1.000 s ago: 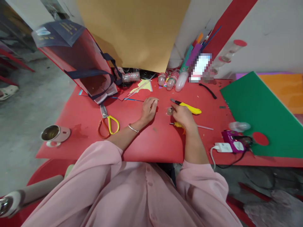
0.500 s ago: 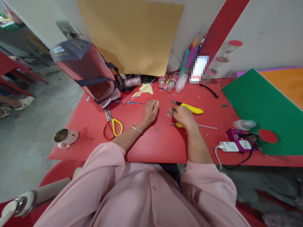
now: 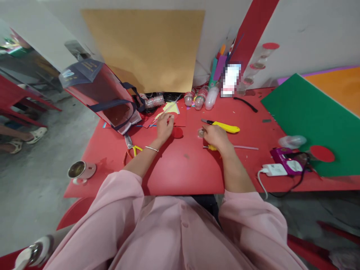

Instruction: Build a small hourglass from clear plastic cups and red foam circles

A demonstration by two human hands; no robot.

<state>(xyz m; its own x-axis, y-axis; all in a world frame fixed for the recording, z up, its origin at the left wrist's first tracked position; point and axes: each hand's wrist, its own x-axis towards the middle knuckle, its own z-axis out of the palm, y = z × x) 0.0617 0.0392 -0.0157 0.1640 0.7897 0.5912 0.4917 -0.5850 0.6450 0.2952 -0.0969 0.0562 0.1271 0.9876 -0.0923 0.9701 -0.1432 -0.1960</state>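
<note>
My left hand reaches forward over the red table, fingertips at the red and yellow paper pieces; whether it grips one is unclear. A small red disc lies uncovered just right of that hand. My right hand rests on the table, fingers pinched on a small clear plastic piece. A yellow utility knife lies just beyond the right hand, and a yellow-handled tool pokes out under it.
Orange-yellow scissors lie left of my forearm, near a red-and-navy bag. Clear bottles and brown card stand at the back. Green sheet, purple device, white charger at right. Metal cup front left.
My left hand has moved forward and left off the small red disc, up to the paper pieces. My right hand has stayed put. The view has shifted slightly.
</note>
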